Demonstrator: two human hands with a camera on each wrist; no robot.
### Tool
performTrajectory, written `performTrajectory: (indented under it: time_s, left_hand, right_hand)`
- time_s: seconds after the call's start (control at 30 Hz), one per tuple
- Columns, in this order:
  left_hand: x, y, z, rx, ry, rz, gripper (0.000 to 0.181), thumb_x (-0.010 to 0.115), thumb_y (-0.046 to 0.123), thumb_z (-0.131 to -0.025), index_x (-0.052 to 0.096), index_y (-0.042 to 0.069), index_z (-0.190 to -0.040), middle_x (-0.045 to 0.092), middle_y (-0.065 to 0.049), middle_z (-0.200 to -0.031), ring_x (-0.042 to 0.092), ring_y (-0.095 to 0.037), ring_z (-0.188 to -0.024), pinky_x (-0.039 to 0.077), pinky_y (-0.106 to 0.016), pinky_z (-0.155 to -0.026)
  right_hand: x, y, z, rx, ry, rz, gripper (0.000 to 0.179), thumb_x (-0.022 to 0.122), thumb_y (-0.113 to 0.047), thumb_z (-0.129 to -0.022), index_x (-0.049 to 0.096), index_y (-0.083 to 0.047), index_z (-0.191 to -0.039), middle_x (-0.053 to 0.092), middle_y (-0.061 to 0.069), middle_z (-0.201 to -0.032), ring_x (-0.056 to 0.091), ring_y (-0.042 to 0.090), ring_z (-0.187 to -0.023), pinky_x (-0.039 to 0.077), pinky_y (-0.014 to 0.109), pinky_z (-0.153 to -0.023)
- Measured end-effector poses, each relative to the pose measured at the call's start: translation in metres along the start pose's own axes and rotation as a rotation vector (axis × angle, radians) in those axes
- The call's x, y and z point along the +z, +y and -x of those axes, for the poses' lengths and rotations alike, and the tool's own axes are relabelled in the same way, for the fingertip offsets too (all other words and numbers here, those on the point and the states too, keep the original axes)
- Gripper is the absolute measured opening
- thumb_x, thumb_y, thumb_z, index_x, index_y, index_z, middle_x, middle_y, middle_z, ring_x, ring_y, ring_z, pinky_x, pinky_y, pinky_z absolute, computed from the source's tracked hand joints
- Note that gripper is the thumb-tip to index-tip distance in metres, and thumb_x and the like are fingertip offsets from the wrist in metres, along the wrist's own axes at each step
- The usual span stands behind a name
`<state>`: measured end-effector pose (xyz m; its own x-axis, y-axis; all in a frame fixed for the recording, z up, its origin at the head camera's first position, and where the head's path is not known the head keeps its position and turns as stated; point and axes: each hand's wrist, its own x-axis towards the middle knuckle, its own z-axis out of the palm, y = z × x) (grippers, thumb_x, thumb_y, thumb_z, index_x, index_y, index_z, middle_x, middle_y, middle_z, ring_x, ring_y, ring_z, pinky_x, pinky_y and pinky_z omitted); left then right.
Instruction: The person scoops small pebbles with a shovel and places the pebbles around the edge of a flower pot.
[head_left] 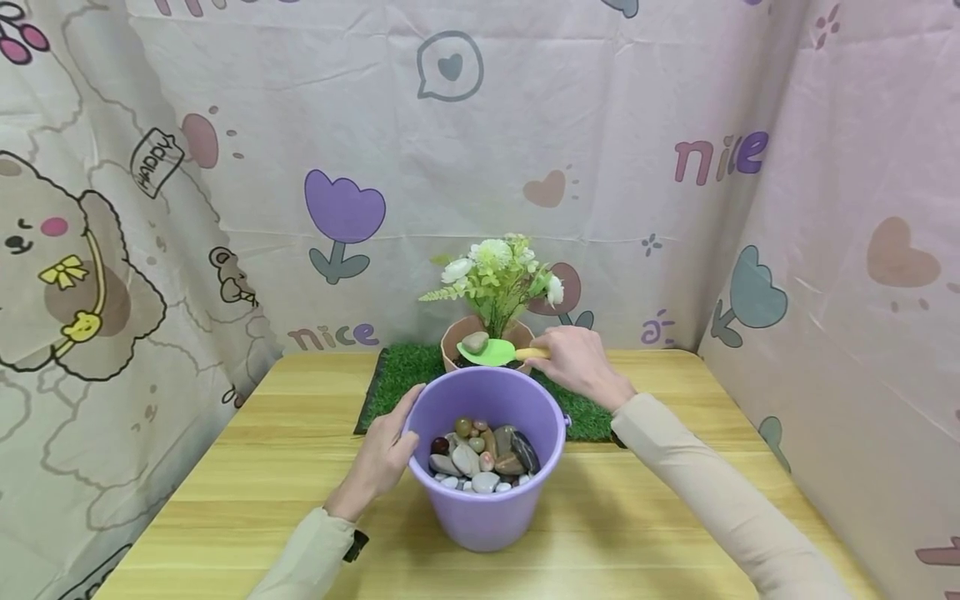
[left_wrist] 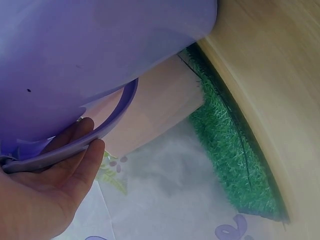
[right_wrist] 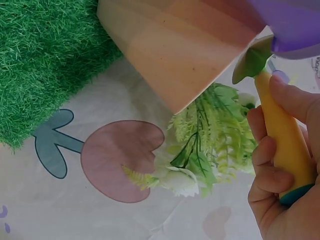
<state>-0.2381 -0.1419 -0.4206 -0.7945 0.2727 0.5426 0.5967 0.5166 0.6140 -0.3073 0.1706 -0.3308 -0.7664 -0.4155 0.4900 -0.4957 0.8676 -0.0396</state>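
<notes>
On the bench (head_left: pixel 300 450), between my hands, stands a purple bucket (head_left: pixel 486 521), gripped by my left hand (head_left: pixel 382 454). The flowerpot (right_wrist: pixel 180 45) is just left of my right hand (head_left: pixel 576 362), which holds a green-bladed trowel (head_left: pixel 502 354) bearing a stone (head_left: pixel 475 342).

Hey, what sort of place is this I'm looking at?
It looks like a small indoor setup, perhaps staged for filming: cartoon-printed cloth hangs behind and on both sides of a wooden table, and a grass-like green mat lies on top.
</notes>
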Motion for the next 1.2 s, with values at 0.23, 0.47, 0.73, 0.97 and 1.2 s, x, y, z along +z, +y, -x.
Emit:
performTrajectory:
  time_s: [0.23,0.47,0.73,0.97,1.2]
  left_hand:
    - [0.0,-0.001,0.001,0.004,0.004,0.003,0.068,0.046,0.004,-0.082,0.04,0.004,-0.149,0.062,-0.02,-0.13,0.069,-0.031,-0.104,0.059,-0.039,-0.082]
    - [0.0,0.001,0.001,0.01,-0.004,0.008,0.067,0.046,0.003,-0.082,0.039,0.003,-0.149,0.063,-0.02,-0.13,0.069,-0.031,-0.104,0.059,-0.039,-0.082]
    - [0.001,0.001,0.001,-0.002,-0.011,0.019,0.068,0.045,0.003,-0.082,0.039,0.004,-0.149,0.062,-0.02,-0.131,0.068,-0.03,-0.106,0.059,-0.039,-0.083]
    - [0.0,0.0,0.002,-0.007,-0.01,0.008,0.068,0.045,0.003,-0.082,0.038,0.005,-0.15,0.062,-0.019,-0.131,0.069,-0.029,-0.105,0.059,-0.036,-0.081]
    - [-0.001,0.001,0.001,0.001,-0.006,0.01,0.068,0.046,0.003,-0.082,0.039,0.004,-0.149,0.064,-0.02,-0.129,0.069,-0.029,-0.103,0.059,-0.034,-0.08]
  right_hand:
    - [0.008,0.0,-0.011,0.03,-0.054,0.006,0.017,0.074,-0.038,-0.085,0.079,-0.021,-0.088,0.064,-0.005,-0.067,0.047,0.011,-0.052,0.033,0.026,-0.041]
    - [0.013,-0.005,-0.022,0.036,-0.105,0.013,0.035,0.072,-0.039,-0.085,0.059,-0.022,-0.058,0.041,-0.008,-0.051,0.039,0.012,-0.048,0.028,0.027,-0.039]
    - [0.018,-0.013,-0.033,0.062,-0.147,0.002,0.043,0.072,-0.037,-0.086,0.053,-0.021,-0.051,0.051,-0.009,-0.048,0.048,0.012,-0.045,0.034,0.028,-0.039]
    - [0.022,-0.021,-0.04,0.055,-0.191,0.031,0.042,0.072,-0.033,-0.085,0.05,-0.021,-0.051,0.04,-0.008,-0.049,0.041,0.012,-0.045,0.03,0.027,-0.04]
    - [0.022,-0.026,-0.042,0.042,-0.176,0.029,0.053,0.07,-0.032,-0.087,0.036,-0.021,-0.048,0.028,-0.007,-0.048,0.032,0.011,-0.044,0.023,0.026,-0.038]
